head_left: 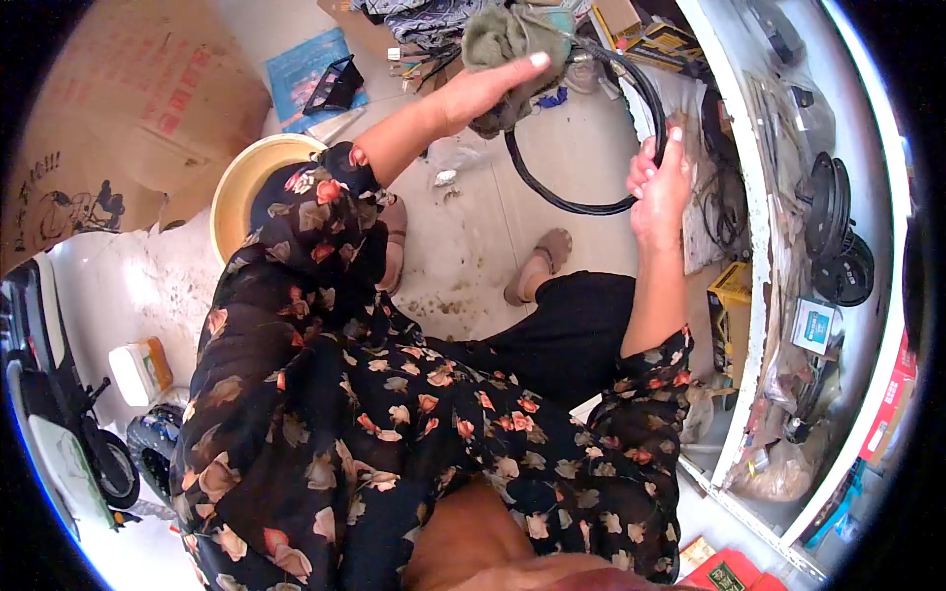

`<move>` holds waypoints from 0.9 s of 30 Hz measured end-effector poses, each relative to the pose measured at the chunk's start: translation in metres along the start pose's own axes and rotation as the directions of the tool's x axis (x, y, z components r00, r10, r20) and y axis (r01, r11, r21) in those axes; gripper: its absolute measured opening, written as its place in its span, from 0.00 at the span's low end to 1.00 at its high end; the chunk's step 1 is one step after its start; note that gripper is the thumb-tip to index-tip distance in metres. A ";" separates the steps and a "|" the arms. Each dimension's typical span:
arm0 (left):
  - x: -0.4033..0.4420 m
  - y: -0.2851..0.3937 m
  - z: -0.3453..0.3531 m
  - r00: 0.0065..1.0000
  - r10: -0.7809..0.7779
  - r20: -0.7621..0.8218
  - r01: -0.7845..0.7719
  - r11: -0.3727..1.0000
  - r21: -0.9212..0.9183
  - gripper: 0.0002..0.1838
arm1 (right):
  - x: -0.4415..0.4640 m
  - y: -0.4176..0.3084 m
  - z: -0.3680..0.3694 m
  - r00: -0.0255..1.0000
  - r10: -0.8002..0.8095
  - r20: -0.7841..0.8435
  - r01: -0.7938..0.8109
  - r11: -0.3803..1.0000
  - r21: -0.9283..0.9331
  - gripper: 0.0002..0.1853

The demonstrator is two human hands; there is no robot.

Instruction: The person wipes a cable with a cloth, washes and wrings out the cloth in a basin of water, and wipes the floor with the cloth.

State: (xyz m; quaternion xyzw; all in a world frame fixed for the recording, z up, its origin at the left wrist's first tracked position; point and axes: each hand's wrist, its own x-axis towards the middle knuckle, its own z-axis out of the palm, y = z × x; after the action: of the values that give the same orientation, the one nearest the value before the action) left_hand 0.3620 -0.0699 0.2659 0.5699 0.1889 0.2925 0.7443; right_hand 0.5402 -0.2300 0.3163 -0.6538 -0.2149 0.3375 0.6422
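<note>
My left hand [478, 97] is at the upper middle, its thumb stretched across a grey-green cloth [501, 41]; the cloth hides most of its other fingers. A coil of thin black cable [557, 200] hangs in a large loop, its upper part running up beside the cloth. On the loop's right side, my right hand [658, 187] is closed around the cable, thumb pointing up. Whether the cloth wraps the cable under my left hand cannot be made out.
A yellow basin [238, 197] stands left of my legs, beside a large cardboard box [128, 108]. White-framed shelving [754, 246] holding bagged parts and black coils runs down the right. Cloths, boxes and a blue packet [301, 74] lie on the floor ahead.
</note>
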 end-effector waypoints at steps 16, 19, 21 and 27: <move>0.016 0.023 -0.007 0.692 0.495 0.526 -0.705 0.305 0.641 0.22 | -0.024 0.010 0.029 0.983 0.010 0.183 0.021 0.986 -0.167 0.24; -0.005 0.021 -0.006 0.874 0.373 0.312 -0.483 0.738 0.471 0.20 | -0.031 0.002 0.030 0.992 -0.059 0.114 0.078 0.982 -0.171 0.23; -0.017 0.016 -0.012 0.930 0.320 0.181 -0.368 0.820 0.439 0.19 | -0.028 -0.005 0.018 0.992 -0.060 0.109 0.061 0.998 -0.012 0.24; -0.032 0.017 -0.004 0.999 0.032 -0.034 -0.023 0.976 0.215 0.28 | -0.017 -0.024 0.008 0.993 -0.110 0.046 0.097 0.968 0.230 0.22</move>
State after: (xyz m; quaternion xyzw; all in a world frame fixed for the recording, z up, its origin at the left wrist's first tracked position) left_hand 0.3322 -0.0848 0.2793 0.6440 0.2252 0.2912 0.6706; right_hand 0.5266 -0.2343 0.3428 -0.5539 -0.2273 0.3447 0.7230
